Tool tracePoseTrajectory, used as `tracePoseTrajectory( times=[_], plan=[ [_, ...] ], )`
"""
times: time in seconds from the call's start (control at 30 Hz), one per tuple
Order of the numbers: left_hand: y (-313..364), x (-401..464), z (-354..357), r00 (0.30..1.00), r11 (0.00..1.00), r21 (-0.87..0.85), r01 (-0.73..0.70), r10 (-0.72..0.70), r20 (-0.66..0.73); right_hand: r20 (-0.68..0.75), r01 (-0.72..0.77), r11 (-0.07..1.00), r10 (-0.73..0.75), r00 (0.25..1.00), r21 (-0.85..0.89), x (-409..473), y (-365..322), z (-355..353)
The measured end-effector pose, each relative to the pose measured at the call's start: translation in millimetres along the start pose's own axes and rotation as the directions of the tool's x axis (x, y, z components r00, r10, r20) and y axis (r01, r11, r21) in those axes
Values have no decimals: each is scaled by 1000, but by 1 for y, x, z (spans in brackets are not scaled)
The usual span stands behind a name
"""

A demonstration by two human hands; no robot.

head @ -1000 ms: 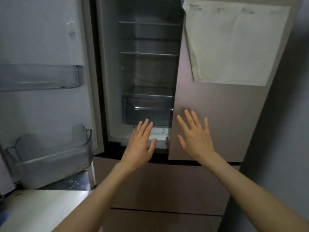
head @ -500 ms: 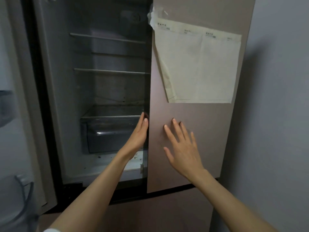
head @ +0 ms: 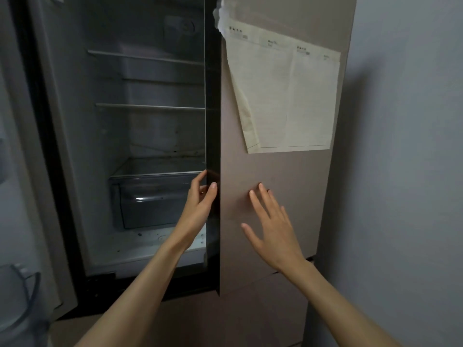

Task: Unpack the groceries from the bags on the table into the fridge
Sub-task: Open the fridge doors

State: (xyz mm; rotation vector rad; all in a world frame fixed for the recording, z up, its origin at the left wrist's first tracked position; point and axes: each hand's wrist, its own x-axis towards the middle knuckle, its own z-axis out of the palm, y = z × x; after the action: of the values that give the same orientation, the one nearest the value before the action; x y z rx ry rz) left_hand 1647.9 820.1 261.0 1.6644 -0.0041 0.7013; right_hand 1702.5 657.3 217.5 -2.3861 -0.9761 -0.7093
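Observation:
The fridge stands in front of me with its left door swung wide and its right door (head: 273,186), pinkish-brown, slightly ajar so its dark edge shows. My left hand (head: 200,204) curls its fingers around that dark edge at drawer height. My right hand (head: 270,226) lies flat with spread fingers on the front of the right door. Inside, the glass shelves (head: 150,106) are bare and a clear crisper drawer (head: 155,199) sits at the bottom. No grocery bags or table are in view.
A cream paper sheet (head: 285,96) is stuck to the right door. The open left door's clear bin (head: 22,304) shows at the bottom left. A grey wall (head: 406,171) runs close along the fridge's right side. Lower fridge panels lie below my arms.
My view has shifted right and closer. My left hand moved from the fridge opening to grip the right door's edge, and that door has come slightly open. My right hand stays flat on it.

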Motion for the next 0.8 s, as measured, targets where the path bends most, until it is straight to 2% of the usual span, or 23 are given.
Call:
tracePoseTrajectory(
  times=[0.1,0.2,0.37,0.47,0.53,0.67,0.73,0.8],
  plan=[
    [2,-27,15,997,998,7,-61,62,-55,-42,14,995,-10,999,98,-25,5,-17],
    [11,-57,35,983,986,52,-156,160,-86,-36,-40,962,52,998,271,-50,7,-43],
    [31,-106,73,960,946,163,-281,280,31,-4,-147,873,169,986,465,-87,22,-86],
    [39,-125,96,934,904,245,-351,319,160,-27,-192,837,240,971,512,-105,41,-104],
    [43,-136,113,904,839,339,-425,371,215,-32,-237,803,303,952,547,-117,55,-117],
    [50,-146,140,836,706,463,-537,517,181,-133,-282,813,398,908,509,-136,87,-142],
    [55,-145,152,846,683,522,-510,508,161,-197,-281,826,419,886,489,-143,98,-156],
    [57,-142,164,881,656,596,-463,414,228,-253,-266,843,416,873,468,-148,102,-169]
  ],
)
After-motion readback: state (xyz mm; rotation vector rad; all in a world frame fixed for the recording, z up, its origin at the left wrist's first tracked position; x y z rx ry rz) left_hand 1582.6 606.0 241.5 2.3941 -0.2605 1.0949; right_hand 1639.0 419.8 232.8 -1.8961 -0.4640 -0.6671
